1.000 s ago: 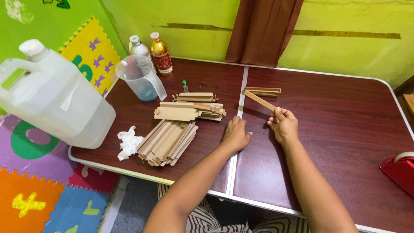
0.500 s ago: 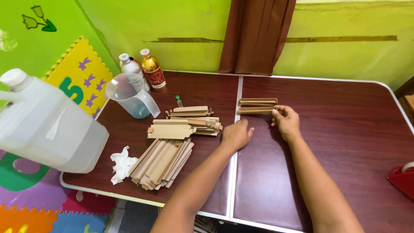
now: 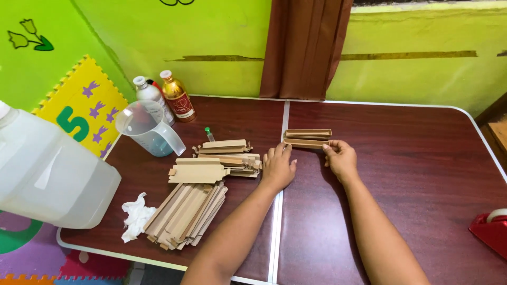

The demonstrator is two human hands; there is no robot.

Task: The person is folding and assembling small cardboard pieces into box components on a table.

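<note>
Across a dark red folding table, both hands are steadying short tan wooden strips: left hand lying flat with fingers together at their left end, right hand pinching their right end. Loose strip piles and a clear plastic jug are sitting left.

On the counter, a strip stack lies at centre frame between both hands. Left of it lie loose strips, with a jug and bottles behind.
</note>
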